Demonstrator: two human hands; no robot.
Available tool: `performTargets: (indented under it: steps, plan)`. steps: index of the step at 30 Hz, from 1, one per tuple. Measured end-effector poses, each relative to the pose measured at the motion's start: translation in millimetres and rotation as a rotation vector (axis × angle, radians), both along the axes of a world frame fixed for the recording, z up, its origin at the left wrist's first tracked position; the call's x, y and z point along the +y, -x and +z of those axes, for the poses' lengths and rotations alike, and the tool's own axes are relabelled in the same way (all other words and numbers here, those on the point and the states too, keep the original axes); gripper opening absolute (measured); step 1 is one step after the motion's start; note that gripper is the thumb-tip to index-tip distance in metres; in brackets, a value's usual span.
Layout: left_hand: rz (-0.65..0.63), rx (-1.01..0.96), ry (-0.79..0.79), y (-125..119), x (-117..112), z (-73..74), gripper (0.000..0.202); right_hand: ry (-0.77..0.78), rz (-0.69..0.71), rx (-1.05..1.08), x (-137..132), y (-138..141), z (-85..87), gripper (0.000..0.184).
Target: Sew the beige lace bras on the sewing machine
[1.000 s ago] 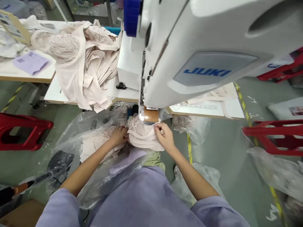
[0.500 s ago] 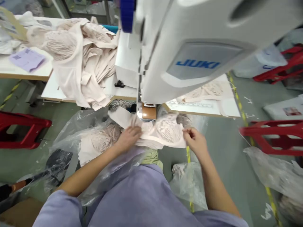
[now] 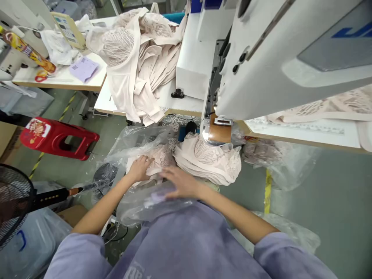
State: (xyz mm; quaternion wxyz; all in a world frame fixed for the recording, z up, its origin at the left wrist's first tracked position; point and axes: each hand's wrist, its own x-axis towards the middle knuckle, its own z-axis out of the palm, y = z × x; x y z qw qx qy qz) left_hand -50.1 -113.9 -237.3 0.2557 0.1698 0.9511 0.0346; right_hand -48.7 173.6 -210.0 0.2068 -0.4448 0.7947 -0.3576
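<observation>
while cropped "ju" (image 3: 347, 32) marks the machine (image 3: 270, 73), right grip (image 3: 183, 183) splays empty; left grip (image 3: 140, 169) touches lace (image 3: 161, 156), hold unclear.

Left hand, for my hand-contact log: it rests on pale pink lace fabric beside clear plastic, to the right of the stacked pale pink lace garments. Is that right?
No: the head view shows the left hand, on pale pink lace fabric beside clear plastic, to the left of the stacked lace garments, not the right.
</observation>
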Motion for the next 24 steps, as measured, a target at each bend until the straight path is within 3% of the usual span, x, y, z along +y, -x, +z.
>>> performTargets:
  steps: [2, 5, 7, 9, 12, 15, 18, 21, 24]
  plan:
    - [0.036, 0.007, -0.021, -8.0, -16.2, -3.2, 0.089, -0.06, 0.137, -0.08, -23.6, -25.5, -27.0, 0.076]
    - [0.124, 0.019, -0.04, -23.8, -35.9, -15.0, 0.085, -0.152, 0.096, -0.127, -42.1, -49.7, -67.3, 0.059]
    - [0.181, 0.02, -0.061, -32.1, -43.9, -21.7, 0.087, -0.172, 0.04, -0.13, -48.1, -52.8, -84.4, 0.054]
    - [0.215, 0.007, -0.101, -35.1, -48.7, -23.0, 0.092, -0.17, 0.008, -0.141, -50.5, -50.0, -90.6, 0.052]
    - [0.294, 0.015, -0.15, -28.6, -53.9, -16.7, 0.09, -0.149, 0.002, -0.183, -47.2, -44.4, -82.5, 0.053]
    - [0.516, 0.097, -0.086, -16.9, -57.3, -11.9, 0.058, -0.112, -0.012, -0.222, -39.2, -38.8, -60.0, 0.051]
    - [0.662, 0.094, -0.027, -11.9, -51.1, -12.0, 0.041, -0.069, -0.057, -0.232, -32.3, -28.1, -30.3, 0.04]
    - [0.633, 0.091, -0.078, -17.5, -29.8, -1.0, 0.034, 0.029, -0.13, -0.257, -29.9, -8.9, -3.5, 0.034]
    - [0.533, 0.128, -0.192, -28.2, 3.4, 34.2, 0.035, 0.108, -0.197, -0.222, -33.2, 15.1, 13.3, 0.064]
